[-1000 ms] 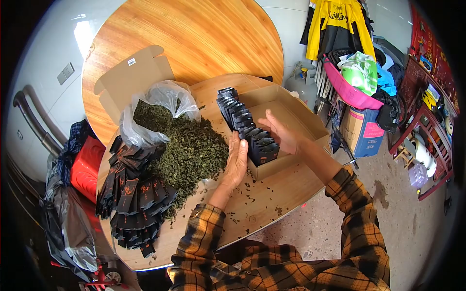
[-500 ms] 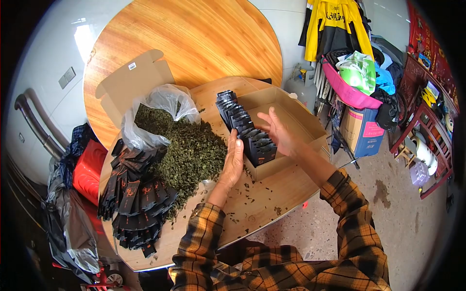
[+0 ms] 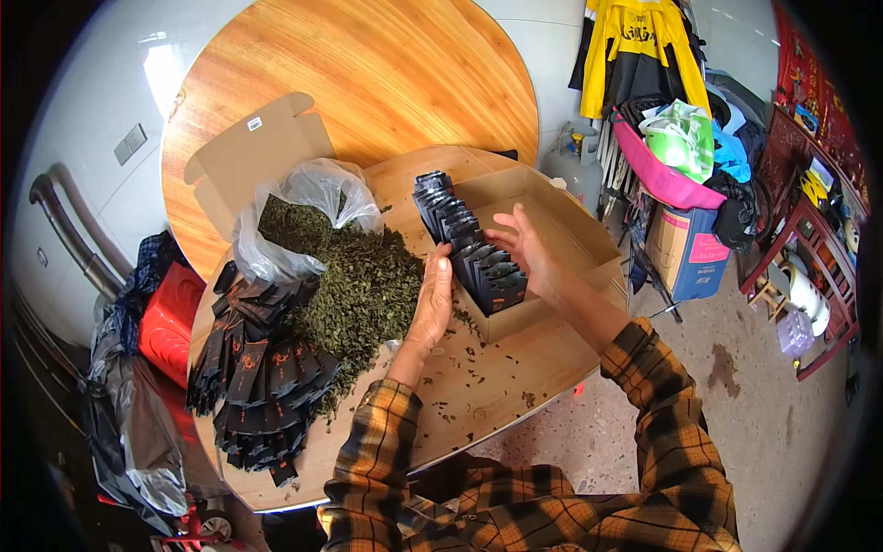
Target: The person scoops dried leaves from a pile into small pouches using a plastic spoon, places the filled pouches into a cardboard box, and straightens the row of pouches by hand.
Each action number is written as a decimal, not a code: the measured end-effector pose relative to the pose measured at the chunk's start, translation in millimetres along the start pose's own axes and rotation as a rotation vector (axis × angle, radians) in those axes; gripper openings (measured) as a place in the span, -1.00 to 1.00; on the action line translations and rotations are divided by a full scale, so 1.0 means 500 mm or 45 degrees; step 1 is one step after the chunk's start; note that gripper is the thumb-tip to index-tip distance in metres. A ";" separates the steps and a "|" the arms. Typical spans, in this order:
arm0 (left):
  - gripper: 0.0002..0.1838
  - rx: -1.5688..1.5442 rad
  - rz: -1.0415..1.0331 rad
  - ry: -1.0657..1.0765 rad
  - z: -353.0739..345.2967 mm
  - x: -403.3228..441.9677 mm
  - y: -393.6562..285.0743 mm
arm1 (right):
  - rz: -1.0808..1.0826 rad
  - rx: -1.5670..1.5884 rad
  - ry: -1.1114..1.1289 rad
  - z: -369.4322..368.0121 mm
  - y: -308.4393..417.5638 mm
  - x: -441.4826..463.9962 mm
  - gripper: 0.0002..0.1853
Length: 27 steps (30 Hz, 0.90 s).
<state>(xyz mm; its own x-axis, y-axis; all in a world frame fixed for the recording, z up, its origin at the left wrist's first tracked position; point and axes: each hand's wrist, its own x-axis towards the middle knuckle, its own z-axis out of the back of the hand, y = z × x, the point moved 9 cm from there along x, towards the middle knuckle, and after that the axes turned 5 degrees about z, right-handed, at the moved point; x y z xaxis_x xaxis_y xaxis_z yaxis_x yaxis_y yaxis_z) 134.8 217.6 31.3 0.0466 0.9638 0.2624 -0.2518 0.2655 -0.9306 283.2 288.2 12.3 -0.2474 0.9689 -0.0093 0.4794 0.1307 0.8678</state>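
Note:
A row of black sachets (image 3: 471,247) stands packed along the left side of an open cardboard box (image 3: 561,216). Flat against the box's left side, next to the sachets, is my left hand (image 3: 430,299), fingers stretched out and holding nothing. My right hand (image 3: 531,250) reaches over the box on the other side of the row, its fingers apart and its fingertips near or touching the sachets. Left of my left hand lies a heap of dried green leaves (image 3: 363,294), spilling from a clear plastic bag (image 3: 253,244). Many loose black sachets (image 3: 262,377) are piled beside the leaves.
The box's cardboard lid (image 3: 262,152) leans up behind the plastic bag. A round wooden table top (image 3: 368,74) stands upright at the back. Scattered leaf bits dot the table (image 3: 497,396). A red stool (image 3: 170,322) is at the left, a gas cylinder (image 3: 572,166) at the right.
My right hand has shifted slightly toward the sachets, and my left hand has moved slightly left and down. The sachets, leaves and box look the same; the view has shifted a little.

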 end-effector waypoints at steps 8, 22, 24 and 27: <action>-0.70 0.210 -0.197 -0.298 0.044 -0.012 0.028 | -0.038 -0.173 0.009 0.017 -0.010 0.000 -0.32; -0.89 0.233 -0.134 -0.280 0.016 0.022 -0.006 | -0.016 -0.393 0.057 0.005 0.015 -0.014 -0.41; -0.91 0.170 -0.074 -0.323 0.021 0.023 -0.001 | 0.019 -0.386 0.037 0.001 0.020 -0.016 -0.41; -0.92 0.214 -0.233 -0.362 0.026 0.023 0.009 | -0.007 -0.348 0.036 0.001 0.013 -0.015 -0.41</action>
<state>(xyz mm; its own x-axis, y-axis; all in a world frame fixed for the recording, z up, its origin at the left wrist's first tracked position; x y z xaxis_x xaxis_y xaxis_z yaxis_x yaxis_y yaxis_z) 121.4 229.5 33.3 -0.1586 0.8499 0.5026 -0.4207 0.4023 -0.8131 288.6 281.9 17.5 -0.2748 0.9615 -0.0037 0.2343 0.0706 0.9696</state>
